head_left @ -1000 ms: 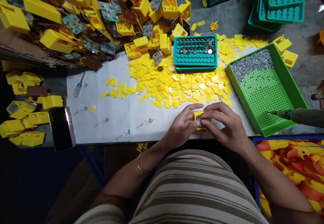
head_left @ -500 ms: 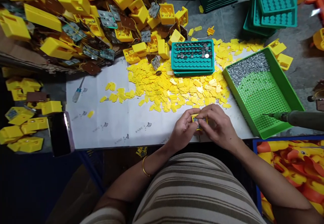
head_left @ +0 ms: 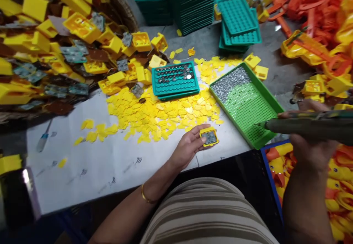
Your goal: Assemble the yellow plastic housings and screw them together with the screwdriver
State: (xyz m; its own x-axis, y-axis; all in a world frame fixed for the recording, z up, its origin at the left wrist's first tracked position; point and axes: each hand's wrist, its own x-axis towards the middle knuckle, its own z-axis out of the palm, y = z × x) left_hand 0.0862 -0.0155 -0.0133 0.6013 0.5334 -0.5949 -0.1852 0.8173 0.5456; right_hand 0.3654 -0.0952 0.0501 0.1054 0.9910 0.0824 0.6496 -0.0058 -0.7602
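Note:
My left hand (head_left: 190, 143) holds a small yellow plastic case (head_left: 217, 139) near the front edge of the table, thumb on its rim. A grey plate (head_left: 210, 137) sits inside that case, facing up. On the right, my right hand (head_left: 311, 152) is wrapped round the body of an electric screwdriver (head_left: 286, 126), whose thin bit points left over the green tray. Part of this hand is hidden behind the tool and blurred. Small silver screws (head_left: 234, 80) fill the far end of the green perforated tray (head_left: 271, 99).
Loose yellow plastic pieces (head_left: 165, 115) cover the table's middle. Behind them a teal tray (head_left: 176, 88) carries round dark cells. A box of yellow housings stands left; stacked teal trays (head_left: 190, 9) stand behind. A hand screwdriver (head_left: 42, 141) lies left, orange parts (head_left: 309, 5) far right.
My right hand has left the yellow case and gone right, onto the electric screwdriver. My left hand keeps the case, whose grey plate now shows. The view has turned to the right.

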